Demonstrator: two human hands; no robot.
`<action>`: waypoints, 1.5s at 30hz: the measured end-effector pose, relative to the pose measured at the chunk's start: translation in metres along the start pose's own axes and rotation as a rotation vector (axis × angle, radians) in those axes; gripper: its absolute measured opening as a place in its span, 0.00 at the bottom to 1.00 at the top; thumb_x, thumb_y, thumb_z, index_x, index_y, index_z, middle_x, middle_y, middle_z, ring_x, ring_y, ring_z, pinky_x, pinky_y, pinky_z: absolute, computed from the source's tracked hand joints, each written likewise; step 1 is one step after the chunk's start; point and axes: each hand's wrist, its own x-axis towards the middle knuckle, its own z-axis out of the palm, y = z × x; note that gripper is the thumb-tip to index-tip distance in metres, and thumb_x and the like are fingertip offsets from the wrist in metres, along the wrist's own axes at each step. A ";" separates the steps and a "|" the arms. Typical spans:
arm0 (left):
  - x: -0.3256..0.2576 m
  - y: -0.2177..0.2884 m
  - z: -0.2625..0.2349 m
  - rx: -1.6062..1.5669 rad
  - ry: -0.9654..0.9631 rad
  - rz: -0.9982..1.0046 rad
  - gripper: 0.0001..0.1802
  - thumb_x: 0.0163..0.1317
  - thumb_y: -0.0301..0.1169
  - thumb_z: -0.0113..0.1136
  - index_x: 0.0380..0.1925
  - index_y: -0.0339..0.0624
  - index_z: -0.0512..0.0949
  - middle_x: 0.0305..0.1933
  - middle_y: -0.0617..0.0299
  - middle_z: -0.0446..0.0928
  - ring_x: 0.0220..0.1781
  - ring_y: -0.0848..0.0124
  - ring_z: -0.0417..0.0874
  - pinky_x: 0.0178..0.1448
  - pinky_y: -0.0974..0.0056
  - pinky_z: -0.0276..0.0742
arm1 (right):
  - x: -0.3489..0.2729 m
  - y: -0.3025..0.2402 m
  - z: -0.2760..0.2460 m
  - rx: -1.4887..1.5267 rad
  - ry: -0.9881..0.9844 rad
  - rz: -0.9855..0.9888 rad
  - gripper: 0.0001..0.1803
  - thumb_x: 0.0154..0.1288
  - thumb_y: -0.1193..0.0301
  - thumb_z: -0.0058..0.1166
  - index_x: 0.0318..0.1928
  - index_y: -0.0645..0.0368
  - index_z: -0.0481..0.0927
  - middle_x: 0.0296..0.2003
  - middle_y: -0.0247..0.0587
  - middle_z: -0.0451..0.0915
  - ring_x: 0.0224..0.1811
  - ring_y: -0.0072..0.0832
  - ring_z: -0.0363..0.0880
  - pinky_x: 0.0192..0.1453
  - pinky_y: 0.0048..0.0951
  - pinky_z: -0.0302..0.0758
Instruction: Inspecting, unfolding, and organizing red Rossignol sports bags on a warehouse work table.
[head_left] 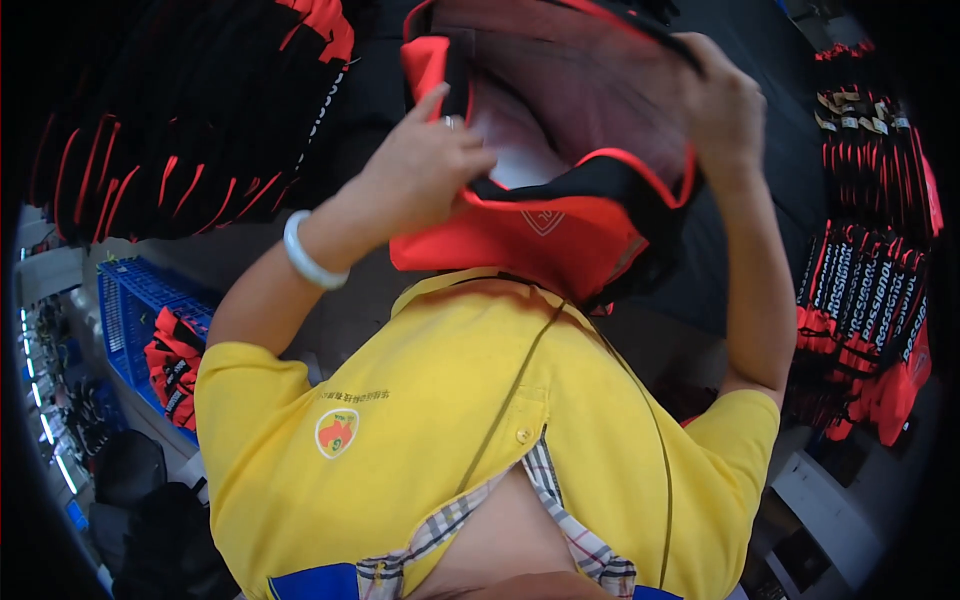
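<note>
A red and black fabric bag (510,235) is spread wide in front of my chest, its greyish lining (590,80) showing through the mouth. My left hand (425,165) grips the left side of its edge, the index finger stretched up along a red flap (425,65). On the far right of the mouth, my right hand (722,110) is closed round the black rim; its fingertips are partly hidden behind the rim. Red piping runs along the opening, and the near wall of the bag sags in a fold.
A large stack of black and red fabric pieces (180,150) lies at the left. More stacked pieces (865,290) stand at the right, by a dark table surface (770,170). A blue plastic crate (150,300) with red and black items (172,365) is at lower left.
</note>
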 end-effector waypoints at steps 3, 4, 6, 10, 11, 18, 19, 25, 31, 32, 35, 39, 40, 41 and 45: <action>-0.022 0.051 -0.013 -0.039 0.133 0.162 0.02 0.48 0.28 0.58 0.21 0.44 0.75 0.21 0.59 0.75 0.24 0.62 0.78 0.63 0.53 0.72 | 0.003 0.107 -0.011 0.099 0.055 0.150 0.15 0.68 0.64 0.50 0.47 0.60 0.82 0.39 0.56 0.82 0.45 0.49 0.83 0.47 0.38 0.75; -0.030 0.068 -0.014 -0.069 0.137 0.115 0.05 0.50 0.31 0.60 0.23 0.44 0.75 0.21 0.59 0.74 0.25 0.62 0.79 0.54 0.57 0.77 | -0.006 0.131 -0.004 0.037 0.082 0.218 0.15 0.68 0.64 0.50 0.46 0.61 0.81 0.38 0.56 0.82 0.42 0.48 0.83 0.46 0.38 0.75; -0.031 0.072 -0.017 -0.205 0.092 -0.061 0.09 0.56 0.33 0.59 0.31 0.40 0.79 0.25 0.55 0.78 0.30 0.59 0.82 0.48 0.57 0.78 | -0.028 0.146 0.011 0.023 0.109 0.373 0.16 0.67 0.61 0.49 0.45 0.58 0.83 0.35 0.56 0.82 0.42 0.54 0.80 0.46 0.43 0.74; -0.056 0.058 0.028 -0.529 -0.039 -0.356 0.17 0.65 0.29 0.53 0.52 0.36 0.77 0.36 0.52 0.83 0.34 0.56 0.83 0.47 0.59 0.79 | -0.053 0.131 0.027 0.131 0.169 0.431 0.15 0.69 0.63 0.50 0.46 0.59 0.82 0.35 0.56 0.83 0.41 0.50 0.83 0.46 0.41 0.75; -0.060 0.057 0.035 -0.648 -0.049 -0.533 0.21 0.65 0.29 0.52 0.57 0.36 0.73 0.39 0.50 0.83 0.35 0.55 0.84 0.47 0.59 0.79 | -0.059 0.123 0.028 0.167 0.217 0.433 0.15 0.70 0.64 0.49 0.47 0.60 0.82 0.34 0.55 0.83 0.40 0.47 0.83 0.46 0.40 0.75; -0.057 0.061 0.055 -0.467 -0.186 -0.825 0.29 0.67 0.33 0.53 0.68 0.42 0.63 0.40 0.48 0.83 0.40 0.51 0.85 0.46 0.55 0.79 | -0.074 0.061 -0.004 0.229 0.292 0.241 0.12 0.70 0.69 0.51 0.47 0.61 0.82 0.33 0.51 0.84 0.33 0.42 0.84 0.41 0.32 0.77; -0.055 0.062 0.054 -0.448 -0.259 -0.821 0.30 0.67 0.35 0.54 0.68 0.43 0.62 0.40 0.48 0.83 0.40 0.50 0.85 0.46 0.54 0.80 | -0.077 0.057 -0.007 0.222 0.301 0.247 0.12 0.69 0.69 0.52 0.47 0.61 0.82 0.34 0.51 0.84 0.34 0.43 0.85 0.41 0.33 0.77; -0.049 0.067 0.078 -0.406 -0.123 -0.402 0.22 0.69 0.39 0.53 0.61 0.46 0.72 0.41 0.50 0.82 0.39 0.53 0.84 0.52 0.51 0.77 | -0.083 0.065 -0.011 -0.045 0.243 0.271 0.15 0.66 0.69 0.57 0.51 0.59 0.79 0.42 0.49 0.84 0.44 0.46 0.84 0.47 0.39 0.78; 0.016 0.098 0.081 -0.481 -0.269 -0.198 0.17 0.68 0.37 0.53 0.53 0.45 0.77 0.33 0.52 0.82 0.37 0.57 0.82 0.52 0.53 0.74 | -0.092 0.006 -0.012 0.314 0.187 -0.159 0.21 0.59 0.75 0.63 0.54 0.60 0.79 0.53 0.45 0.80 0.55 0.41 0.77 0.60 0.37 0.72; 0.026 0.106 0.086 -0.530 -0.317 -0.222 0.16 0.66 0.36 0.54 0.50 0.44 0.78 0.32 0.54 0.82 0.37 0.59 0.82 0.50 0.54 0.74 | -0.100 -0.018 -0.010 0.442 -0.048 -0.107 0.24 0.57 0.74 0.65 0.55 0.61 0.78 0.52 0.46 0.80 0.55 0.41 0.77 0.61 0.36 0.72; 0.039 0.128 0.131 -0.376 0.107 0.150 0.08 0.60 0.35 0.56 0.36 0.46 0.80 0.27 0.53 0.81 0.32 0.53 0.83 0.41 0.52 0.77 | -0.123 -0.024 0.019 0.526 -0.620 0.016 0.34 0.58 0.63 0.65 0.64 0.58 0.70 0.50 0.52 0.81 0.52 0.46 0.80 0.55 0.38 0.75; 0.042 0.129 0.084 -0.582 -0.099 0.453 0.10 0.52 0.27 0.58 0.37 0.43 0.79 0.30 0.61 0.81 0.35 0.59 0.83 0.47 0.58 0.76 | -0.199 0.055 0.077 0.420 -0.670 0.265 0.34 0.59 0.66 0.64 0.66 0.55 0.67 0.40 0.48 0.84 0.34 0.38 0.86 0.41 0.37 0.80; 0.038 0.124 0.079 -0.589 -0.089 0.460 0.10 0.52 0.27 0.58 0.37 0.43 0.79 0.30 0.61 0.81 0.35 0.59 0.83 0.47 0.58 0.76 | -0.215 0.067 0.082 0.430 -0.626 0.302 0.34 0.59 0.68 0.64 0.66 0.56 0.67 0.38 0.47 0.84 0.33 0.37 0.86 0.41 0.35 0.80; 0.033 0.117 0.076 -0.712 0.008 0.316 0.12 0.51 0.26 0.60 0.38 0.42 0.79 0.31 0.61 0.81 0.35 0.58 0.83 0.46 0.58 0.77 | -0.223 0.066 0.081 0.422 -0.625 0.313 0.34 0.59 0.68 0.64 0.66 0.56 0.67 0.38 0.47 0.84 0.33 0.37 0.86 0.41 0.35 0.80; 0.031 0.091 0.089 -0.951 0.383 -0.110 0.15 0.57 0.25 0.61 0.46 0.39 0.79 0.40 0.55 0.82 0.43 0.58 0.84 0.49 0.60 0.79 | -0.243 0.056 0.082 0.481 -0.507 0.332 0.40 0.55 0.78 0.60 0.69 0.54 0.61 0.35 0.47 0.83 0.31 0.35 0.85 0.39 0.35 0.80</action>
